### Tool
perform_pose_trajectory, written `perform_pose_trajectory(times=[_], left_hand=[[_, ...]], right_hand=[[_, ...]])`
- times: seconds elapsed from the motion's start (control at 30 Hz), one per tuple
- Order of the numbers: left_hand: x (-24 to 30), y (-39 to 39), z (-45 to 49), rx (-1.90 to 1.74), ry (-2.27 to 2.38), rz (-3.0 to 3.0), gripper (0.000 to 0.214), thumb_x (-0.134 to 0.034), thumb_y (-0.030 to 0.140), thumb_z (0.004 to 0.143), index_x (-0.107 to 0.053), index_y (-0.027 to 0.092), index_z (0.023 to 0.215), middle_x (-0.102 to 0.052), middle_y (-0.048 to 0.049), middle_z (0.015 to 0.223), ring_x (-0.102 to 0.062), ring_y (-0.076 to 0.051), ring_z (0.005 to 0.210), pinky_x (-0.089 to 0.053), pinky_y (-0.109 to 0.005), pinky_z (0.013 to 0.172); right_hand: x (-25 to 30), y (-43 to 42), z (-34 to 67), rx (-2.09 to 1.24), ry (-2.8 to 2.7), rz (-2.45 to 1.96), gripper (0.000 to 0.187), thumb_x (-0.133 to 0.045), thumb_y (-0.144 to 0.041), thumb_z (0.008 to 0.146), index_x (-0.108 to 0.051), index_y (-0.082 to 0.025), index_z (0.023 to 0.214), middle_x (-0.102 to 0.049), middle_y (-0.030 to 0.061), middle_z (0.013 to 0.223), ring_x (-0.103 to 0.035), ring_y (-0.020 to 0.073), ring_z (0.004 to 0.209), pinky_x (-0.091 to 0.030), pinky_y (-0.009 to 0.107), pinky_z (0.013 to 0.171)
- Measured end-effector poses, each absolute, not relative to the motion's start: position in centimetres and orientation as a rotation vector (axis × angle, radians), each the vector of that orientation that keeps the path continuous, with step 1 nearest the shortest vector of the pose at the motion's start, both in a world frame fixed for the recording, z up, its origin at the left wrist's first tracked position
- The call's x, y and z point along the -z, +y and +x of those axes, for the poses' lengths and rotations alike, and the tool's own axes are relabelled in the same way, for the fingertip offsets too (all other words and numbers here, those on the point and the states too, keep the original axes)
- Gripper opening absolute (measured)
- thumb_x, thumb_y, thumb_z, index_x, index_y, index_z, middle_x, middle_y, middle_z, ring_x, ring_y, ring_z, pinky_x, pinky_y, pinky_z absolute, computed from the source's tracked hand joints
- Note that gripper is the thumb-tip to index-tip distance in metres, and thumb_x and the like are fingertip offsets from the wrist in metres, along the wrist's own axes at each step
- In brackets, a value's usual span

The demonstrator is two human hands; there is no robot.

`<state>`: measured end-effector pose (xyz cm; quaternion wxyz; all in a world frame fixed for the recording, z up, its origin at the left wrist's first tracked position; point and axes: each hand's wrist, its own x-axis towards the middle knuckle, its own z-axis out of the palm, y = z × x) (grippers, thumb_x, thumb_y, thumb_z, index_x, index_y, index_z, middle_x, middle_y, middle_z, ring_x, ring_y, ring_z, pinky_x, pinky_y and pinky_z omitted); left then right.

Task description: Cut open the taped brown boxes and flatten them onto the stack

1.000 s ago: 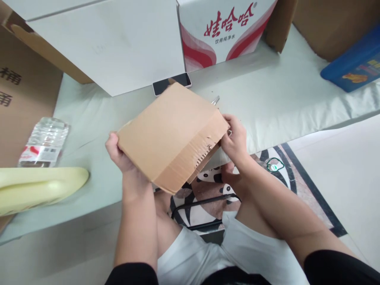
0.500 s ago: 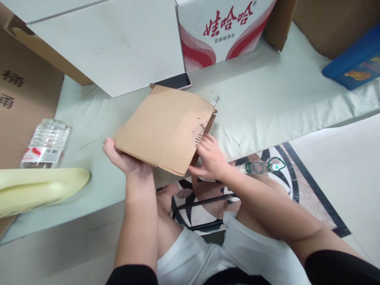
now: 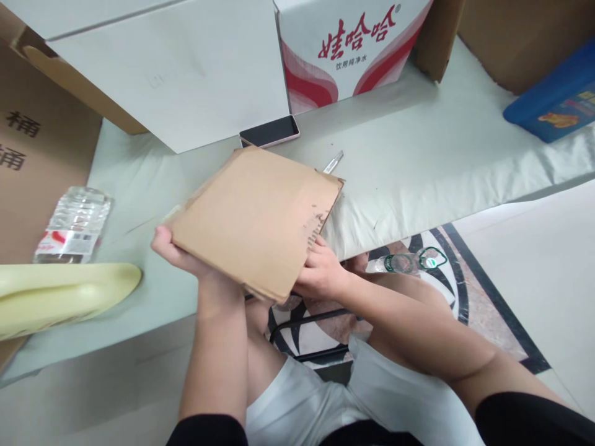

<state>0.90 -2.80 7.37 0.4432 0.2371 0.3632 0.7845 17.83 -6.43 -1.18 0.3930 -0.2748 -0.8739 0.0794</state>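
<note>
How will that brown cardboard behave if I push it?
The brown cardboard should be fairly stiff: its broad face looks flat. The edge by the right hand is ragged, so it may crumple or tear there.

Just one cam here, worn on the head, aimed forward and down over the lap [image 3: 297, 402]. Pretty close to the cardboard [image 3: 251, 217], table [image 3: 400, 148] beyond it.

Brown cardboard [image 3: 251, 217], ragged along 1 edge, is held tilted.
</note>
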Motion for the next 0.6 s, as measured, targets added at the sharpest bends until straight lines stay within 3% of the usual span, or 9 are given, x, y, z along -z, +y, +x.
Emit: perform_pose_trajectory(times=[0.07,0.13,0.23,0.3,0.4,0.5,0.6], left_hand=[[-7.6,-2.8,-0.1,-1.969,0.898,0.561,0.049,-0.047,0.066,0.086,-0.044,0.022,0.065,-0.055,-0.0003,0.066,-0.059,-0.020,0.072,-0.053,-0.038,0.073],[-7.3,-2.9,-1.8,-1.907,0.924,0.514,0.060,-0.050,0.081,0.076,-0.047,0.023,0.065,-0.058,-0.0006,0.066,-0.058,-0.021,0.070,-0.055,-0.041,0.069],[-6.2,-3.3,-4.2,-1.840,0.931,0.482,0.064,-0.057,0.089,0.064,-0.065,0.027,0.079,-0.074,-0.0031,0.089,-0.066,-0.032,0.104,-0.058,-0.050,0.084],[-5.6,-3.7,-4.7,-1.882,0.843,0.532,0.060,-0.062,0.086,0.066,-0.072,0.033,0.092,-0.078,-0.0002,0.105,-0.057,-0.033,0.132,-0.054,-0.054,0.101],[-5.5,-4.2,-4.0,-1.884,0.714,0.592,0.057,-0.063,0.080,0.075,-0.074,0.033,0.105,-0.078,0.0017,0.116,-0.043,-0.029,0.149,-0.043,-0.053,0.117],[-6.3,-4.3,-3.2,-1.828,0.677,0.603,0.051,-0.059,0.075,0.083,-0.075,0.030,0.102,-0.077,-0.0001,0.120,-0.048,-0.030,0.146,-0.038,-0.053,0.120],[-7.2,-3.9,-3.2,-1.781,0.625,0.456,0.054,-0.056,0.076,0.084,-0.073,0.029,0.105,-0.075,-0.0015,0.127,-0.054,-0.031,0.138,-0.038,-0.054,0.120]], right_hand=[[-0.2,-6.7,18.6,-0.293,-2.229,-0.538,0.023,-0.055,-0.048,0.091,-0.072,-0.031,0.092,-0.072,0.0020,0.083,-0.067,0.0218,0.081,-0.053,0.042,0.082],[-1.5,-6.5,20.0,-0.363,-2.116,-0.502,0.023,-0.053,-0.045,0.092,-0.067,-0.028,0.086,-0.067,0.0008,0.073,-0.062,0.0195,0.070,-0.051,0.040,0.073],[-2.5,-4.8,22.8,-0.463,-1.727,-0.861,0.013,-0.054,-0.031,0.094,-0.064,-0.027,0.086,-0.068,0.0016,0.077,-0.063,0.0194,0.073,-0.051,0.039,0.072],[-2.4,-3.2,24.6,-0.646,-1.473,-1.149,0.010,-0.064,-0.032,0.089,-0.066,-0.027,0.097,-0.074,0.0051,0.099,-0.068,0.0232,0.093,-0.055,0.043,0.083],[-1.8,-1.5,26.4,-1.226,-1.232,-1.248,0.040,-0.076,-0.050,0.079,-0.067,-0.025,0.110,-0.074,0.0098,0.119,-0.070,0.0282,0.107,-0.060,0.049,0.089],[-1.8,-1.5,26.9,-1.886,-1.086,-1.111,0.051,-0.084,-0.059,0.068,-0.071,-0.021,0.099,-0.079,0.0113,0.102,-0.075,0.0279,0.088,-0.064,0.045,0.076],[-2.7,-2.4,26.8,-2.061,-0.953,-1.132,0.048,-0.092,-0.048,0.058,-0.073,-0.018,0.089,-0.080,0.0097,0.088,-0.076,0.0259,0.076,-0.064,0.039,0.069]])
